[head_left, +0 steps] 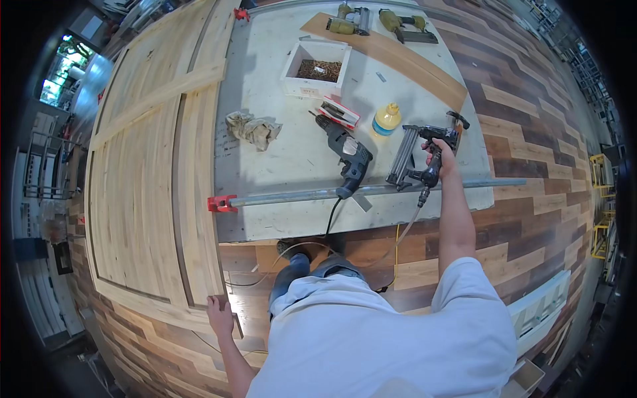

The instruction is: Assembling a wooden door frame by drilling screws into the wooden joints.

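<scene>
My right hand (pixel 443 159) is wrapped round the handle of a black pneumatic nail gun (pixel 406 151), over the right side of the white worktable. A hose runs down from the gun's handle. My left hand (pixel 220 316) grips the near right corner of a large pale wooden panel door (pixel 156 199), its fingers over the edge. A long metal bar clamp (pixel 285 199) with a red jaw (pixel 222 203) against the door's edge crosses the table. Left of the nail gun lies a dark corded drill (pixel 350 156). A yellowish glue bottle (pixel 387 119) stands between drill and gun.
The white table (pixel 265 172) also carries a box of screws (pixel 318 69), a small red-and-white box (pixel 340 111), a crumpled cloth (pixel 253 129), a brown board (pixel 398 60) and two more nail guns (pixel 406 26). Another red clamp jaw (pixel 241 14) sits farther up. Hose and cords trail near my feet.
</scene>
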Demonstrator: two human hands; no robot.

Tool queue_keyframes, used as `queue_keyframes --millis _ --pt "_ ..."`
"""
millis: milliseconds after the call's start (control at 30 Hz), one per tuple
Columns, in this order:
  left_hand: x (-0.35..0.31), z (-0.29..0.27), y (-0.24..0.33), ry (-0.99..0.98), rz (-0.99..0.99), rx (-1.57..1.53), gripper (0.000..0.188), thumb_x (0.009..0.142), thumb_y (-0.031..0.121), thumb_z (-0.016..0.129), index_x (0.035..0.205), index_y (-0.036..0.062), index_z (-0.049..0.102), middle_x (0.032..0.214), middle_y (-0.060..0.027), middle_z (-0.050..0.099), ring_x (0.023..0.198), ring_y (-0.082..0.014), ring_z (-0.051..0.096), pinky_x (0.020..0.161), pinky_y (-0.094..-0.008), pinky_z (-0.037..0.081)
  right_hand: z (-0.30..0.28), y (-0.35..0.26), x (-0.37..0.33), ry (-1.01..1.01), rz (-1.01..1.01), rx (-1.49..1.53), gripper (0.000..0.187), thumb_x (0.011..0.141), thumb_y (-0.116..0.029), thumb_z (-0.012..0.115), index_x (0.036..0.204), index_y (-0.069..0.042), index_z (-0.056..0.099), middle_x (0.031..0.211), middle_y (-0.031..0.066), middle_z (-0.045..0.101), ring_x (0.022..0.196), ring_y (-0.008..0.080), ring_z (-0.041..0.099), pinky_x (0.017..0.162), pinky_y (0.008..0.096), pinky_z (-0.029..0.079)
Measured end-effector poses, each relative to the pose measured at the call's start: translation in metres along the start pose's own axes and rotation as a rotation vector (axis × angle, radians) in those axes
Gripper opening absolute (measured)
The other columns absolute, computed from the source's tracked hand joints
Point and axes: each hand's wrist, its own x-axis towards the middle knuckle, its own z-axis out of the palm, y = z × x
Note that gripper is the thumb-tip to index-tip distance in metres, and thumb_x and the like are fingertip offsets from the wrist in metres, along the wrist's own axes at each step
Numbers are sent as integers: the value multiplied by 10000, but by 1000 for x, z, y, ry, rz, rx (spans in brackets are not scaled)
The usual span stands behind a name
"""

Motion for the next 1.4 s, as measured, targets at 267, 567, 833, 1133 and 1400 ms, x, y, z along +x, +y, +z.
queue_keyframes --millis 267,567,833,1133,1400 --pt "-7 7 11 11 -26 -60 588 866 256 617 1368 -5 456 1500 -188 326 1349 -361 335 1124 -387 291 -9 20 13 169 -29 -409 306 877 -322 647 841 -20 612 708 76 623 543 187 578 542 319 506" --pt "-1 5 19 26 -97 -33 617 853 294 624 1370 4 456 1503 -186 323 1358 -384 314 1134 -423 271 140 95 -105 268 -460 -1094 570 798 -319 677 1244 9 540 925 176 657 900 346 642 820 436 485" --pt "16 -20 30 -164 -135 184 588 835 391 617 1265 -4 551 1369 -205 485 1121 -364 568 962 -412 451 205 127 -71 407 -146 -1247 798 744 -535 665 1278 16 444 1019 275 655 977 424 631 866 469 486" --pt "77 -75 68 -328 -85 324 451 769 440 552 825 32 736 840 -230 677 852 -375 669 776 -450 531 169 123 -31 304 226 -852 512 726 -457 755 1005 -42 645 752 60 628 524 164 578 406 298 434" --pt "150 -106 183 -177 326 -115 295 844 345 543 822 105 712 776 -147 672 750 -345 648 676 -450 507 155 159 -40 250 -117 -511 393 766 -142 754 1108 -8 614 941 58 667 794 164 643 718 290 517"
